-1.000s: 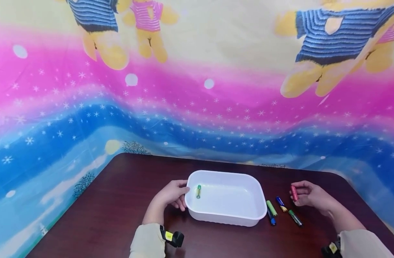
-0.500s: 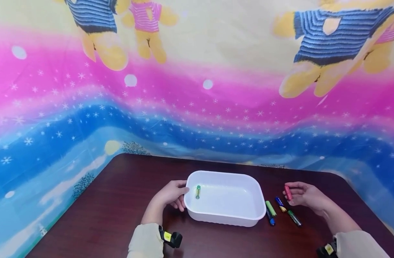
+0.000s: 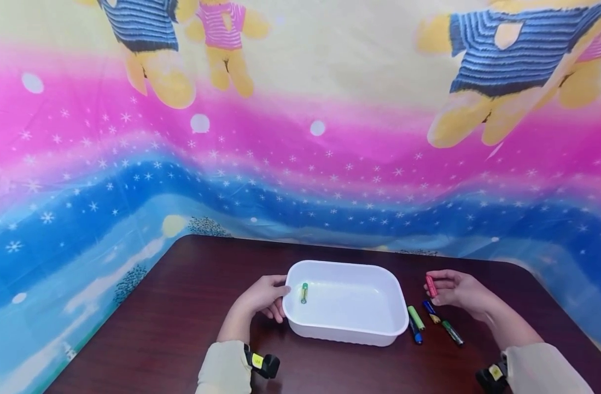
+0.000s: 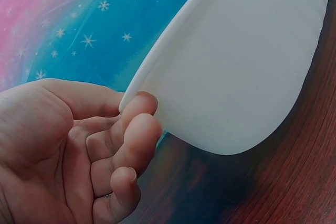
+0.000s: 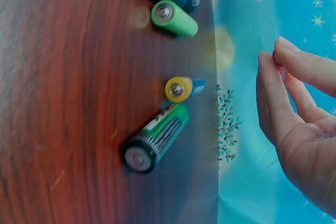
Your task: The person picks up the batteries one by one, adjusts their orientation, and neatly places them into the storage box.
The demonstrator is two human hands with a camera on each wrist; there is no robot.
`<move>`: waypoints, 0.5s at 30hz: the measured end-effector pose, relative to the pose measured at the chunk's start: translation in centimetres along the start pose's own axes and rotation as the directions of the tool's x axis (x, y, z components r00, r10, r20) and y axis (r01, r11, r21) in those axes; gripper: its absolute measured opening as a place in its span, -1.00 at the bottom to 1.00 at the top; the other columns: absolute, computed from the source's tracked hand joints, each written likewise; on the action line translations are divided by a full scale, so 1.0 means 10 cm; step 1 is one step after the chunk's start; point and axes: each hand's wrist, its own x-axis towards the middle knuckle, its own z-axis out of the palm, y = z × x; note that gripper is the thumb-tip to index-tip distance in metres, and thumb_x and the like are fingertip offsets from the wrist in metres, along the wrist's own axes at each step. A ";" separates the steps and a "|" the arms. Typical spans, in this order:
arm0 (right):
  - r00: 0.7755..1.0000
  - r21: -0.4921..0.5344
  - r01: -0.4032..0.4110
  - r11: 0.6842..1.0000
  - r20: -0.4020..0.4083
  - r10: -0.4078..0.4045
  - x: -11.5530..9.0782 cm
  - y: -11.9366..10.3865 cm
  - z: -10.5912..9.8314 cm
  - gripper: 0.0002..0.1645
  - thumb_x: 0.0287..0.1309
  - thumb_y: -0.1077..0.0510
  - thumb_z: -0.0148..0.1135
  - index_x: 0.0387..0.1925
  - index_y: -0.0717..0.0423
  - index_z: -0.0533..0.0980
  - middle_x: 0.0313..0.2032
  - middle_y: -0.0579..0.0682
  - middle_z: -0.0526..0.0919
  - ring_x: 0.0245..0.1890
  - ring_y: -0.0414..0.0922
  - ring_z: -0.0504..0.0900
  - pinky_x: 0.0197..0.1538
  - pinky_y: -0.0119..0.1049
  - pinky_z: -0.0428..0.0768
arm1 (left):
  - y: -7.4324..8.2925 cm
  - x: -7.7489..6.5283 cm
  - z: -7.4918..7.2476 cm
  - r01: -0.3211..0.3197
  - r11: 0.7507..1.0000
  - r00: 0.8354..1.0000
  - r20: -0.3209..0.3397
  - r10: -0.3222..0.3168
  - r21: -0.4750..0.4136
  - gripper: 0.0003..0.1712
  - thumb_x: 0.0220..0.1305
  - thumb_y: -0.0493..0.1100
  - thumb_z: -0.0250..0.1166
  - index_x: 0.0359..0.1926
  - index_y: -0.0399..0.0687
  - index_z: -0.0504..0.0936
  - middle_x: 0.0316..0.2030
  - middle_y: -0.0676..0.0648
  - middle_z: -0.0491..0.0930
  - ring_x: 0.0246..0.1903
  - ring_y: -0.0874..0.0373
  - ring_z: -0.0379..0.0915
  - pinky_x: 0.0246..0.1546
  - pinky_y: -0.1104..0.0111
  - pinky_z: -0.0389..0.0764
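My left hand point(image 3: 263, 295) pinches the left rim of a white plastic bin point(image 3: 354, 309), thumb on top and fingertips under the edge, as the left wrist view also shows. Inside the bin, near that end, lies a green battery point(image 3: 304, 293). To the right of the bin, my right hand point(image 3: 462, 290) holds a red battery point(image 3: 431, 285) between thumb and fingers, above the table. In the right wrist view the fingers hide most of it. Below this hand lie a blue-and-yellow battery point(image 3: 431, 312) and a green-and-black battery point(image 3: 452, 332).
Beside the bin's right end, a light green battery point(image 3: 415, 317) lies against a dark battery with a blue end point(image 3: 415, 331). All stand on a dark reddish-brown table point(image 3: 182, 328). A printed cloth point(image 3: 300, 164) with bears and snowflakes hangs behind the table.
My right hand has moved left toward the bin and slightly farther back, carrying the red battery. The left hand, the bin and the other batteries have stayed in place.
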 end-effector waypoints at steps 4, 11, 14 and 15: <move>1.000 -0.009 0.005 1.000 -0.001 -0.005 0.02 -0.05 0.04 -0.11 -0.05 0.38 0.33 0.25 0.52 0.07 0.00 0.35 0.48 -0.08 0.10 0.58 -0.10 -0.11 0.57 | -0.01 0.01 0.01 0.006 1.000 1.000 -0.005 -0.006 0.000 -0.43 0.37 -0.17 0.03 0.34 -0.23 0.19 -0.74 -0.14 0.51 -0.78 0.10 0.50 -0.74 0.39 0.43; 1.000 -0.011 0.019 1.000 -0.001 -0.019 0.08 -0.15 0.14 -0.09 -0.08 0.32 0.38 0.24 0.50 0.09 0.01 0.34 0.47 -0.06 0.10 0.57 -0.09 -0.12 0.57 | -0.01 0.01 0.01 0.006 1.000 1.000 -0.017 -0.006 0.001 -0.44 0.36 -0.17 0.03 0.33 -0.23 0.21 -0.74 -0.14 0.51 -0.77 0.08 0.51 -0.74 0.38 0.44; 0.999 -0.004 0.030 1.000 0.014 -0.030 0.11 -0.21 0.17 -0.07 -0.09 0.31 0.39 0.25 0.50 0.08 0.01 0.35 0.47 -0.07 0.07 0.58 -0.08 -0.12 0.57 | -0.01 0.01 0.01 0.009 1.000 1.000 -0.017 -0.009 0.000 -0.44 0.36 -0.17 0.03 0.33 -0.23 0.21 -0.74 -0.14 0.51 -0.77 0.07 0.52 -0.74 0.38 0.45; 0.999 -0.006 0.036 0.999 0.020 -0.036 0.11 -0.23 0.18 -0.07 -0.08 0.31 0.38 0.25 0.51 0.08 0.02 0.35 0.47 -0.08 0.05 0.59 -0.08 -0.12 0.57 | -0.01 0.01 0.01 0.010 1.000 1.000 -0.018 -0.010 0.001 -0.44 0.36 -0.17 0.03 0.33 -0.23 0.20 -0.74 -0.14 0.51 -0.77 0.07 0.52 -0.74 0.38 0.45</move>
